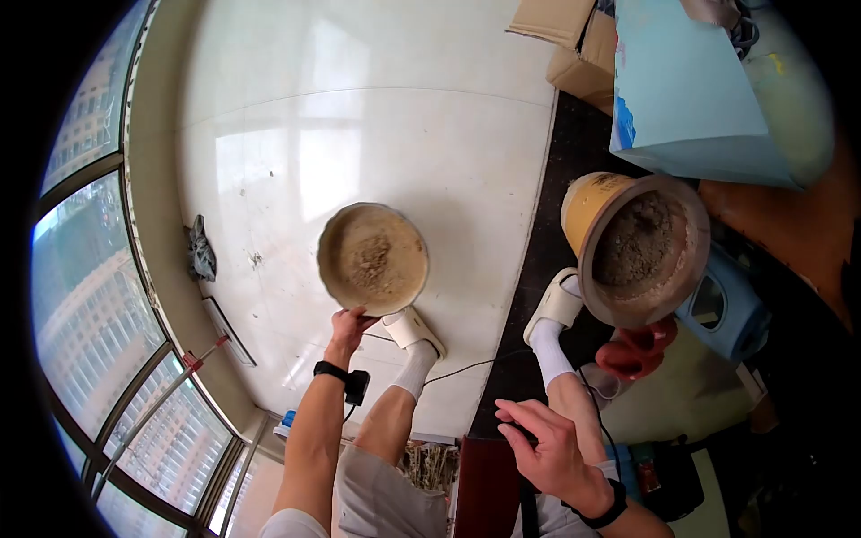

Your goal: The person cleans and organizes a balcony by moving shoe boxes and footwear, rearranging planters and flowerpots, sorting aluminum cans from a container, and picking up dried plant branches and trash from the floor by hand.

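My left hand (352,328) grips the near rim of a round, shallow bowl (334,260) with a wavy edge. Some brown, crumbly soil (372,262) lies in the bowl. On the right, my right hand (545,446) is raised above my leg, fingers apart and bent, with nothing visible in it. Beyond it stands a yellow pot (583,211) with a wide brown rim, with grey-brown soil (639,247) inside.
Cardboard boxes (583,63) and a light blue box (686,90) stand at the upper right. Red shoes (635,350) and a blue plastic container (726,305) lie near the pot. Windows line the left. A dark cable (466,368) crosses the floor between my feet.
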Demonstrator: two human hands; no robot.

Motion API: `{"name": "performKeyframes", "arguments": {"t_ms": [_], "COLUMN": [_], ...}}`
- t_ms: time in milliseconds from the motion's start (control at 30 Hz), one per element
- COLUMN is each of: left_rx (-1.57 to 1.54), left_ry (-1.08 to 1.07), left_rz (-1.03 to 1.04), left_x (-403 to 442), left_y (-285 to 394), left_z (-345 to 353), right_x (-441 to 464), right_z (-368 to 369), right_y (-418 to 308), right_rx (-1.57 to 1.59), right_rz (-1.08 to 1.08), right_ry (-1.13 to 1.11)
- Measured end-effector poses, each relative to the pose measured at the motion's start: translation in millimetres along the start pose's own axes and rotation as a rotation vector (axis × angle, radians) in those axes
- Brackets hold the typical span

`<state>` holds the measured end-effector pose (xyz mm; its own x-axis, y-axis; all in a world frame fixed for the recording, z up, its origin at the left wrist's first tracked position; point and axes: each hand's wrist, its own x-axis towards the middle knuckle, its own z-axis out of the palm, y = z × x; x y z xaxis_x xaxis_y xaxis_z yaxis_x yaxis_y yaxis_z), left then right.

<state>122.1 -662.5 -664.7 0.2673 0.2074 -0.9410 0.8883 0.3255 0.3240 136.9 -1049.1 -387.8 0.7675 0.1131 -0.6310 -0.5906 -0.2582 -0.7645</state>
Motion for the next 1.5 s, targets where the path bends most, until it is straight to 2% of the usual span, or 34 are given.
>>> {"name": "performKeyframes", "arguments": {"t_ms": [133,267,500,633,767,833,967,1100,1167,1233,1300,1367,1433,1467,1500], "left_rx": [-0.097,-0.237,-0.197,-0.2,-0.167,-0.15,-0.178,-0.208,-0.258,-0.308,-0.201,-0.006,0.231,0.373,0.438], "left_ry": [0.049,0.001,-0.17,-0.233,-0.249,-0.162,-0.17,-0.211,-0.175,-0.14,-0.157,-0.375,-0.509,-0.587,-0.668], "left_rz": [0.024,0.011,0.049,0.113,0.139,0.134,0.154,0.138,0.131,0.127,0.1,0.162,0.132,0.152,0.108], "left_x": [-6,1,35,83,107,104,127,150,156,151,130,74,28,-3,-32], "left_y": [19,31,78,103,125,138,140,143,139,137,124,113,96,88,79], "left_z": [-18,3,127,201,270,298,323,329,327,329,327,330,340,349,358], "right_x": [3,6,11,14,19,22,28,22,20,19,17,12,15,26,44], "right_z": [3,2,-5,-15,-34,-46,-69,-96,-114,-135,-165,-199,-232,-234,-238], "right_y": [2,0,-8,-15,-24,-29,-39,-25,-14,-7,24,87,155,149,140], "right_rx": [-0.023,-0.032,-0.083,-0.067,-0.091,-0.09,-0.197,-0.099,-0.234,-0.105,0.112,0.108,-0.05,-0.042,0.077], "right_rz": [-0.006,-0.009,-0.025,-0.041,-0.09,-0.115,-0.135,-0.126,-0.013,0.101,0.173,0.108,0.187,0.183,0.358], "right_ry": [-0.031,-0.013,0.0,0.02,0.049,0.068,0.108,0.221,0.352,0.521,0.694,0.851,0.887,0.883,0.809]}}
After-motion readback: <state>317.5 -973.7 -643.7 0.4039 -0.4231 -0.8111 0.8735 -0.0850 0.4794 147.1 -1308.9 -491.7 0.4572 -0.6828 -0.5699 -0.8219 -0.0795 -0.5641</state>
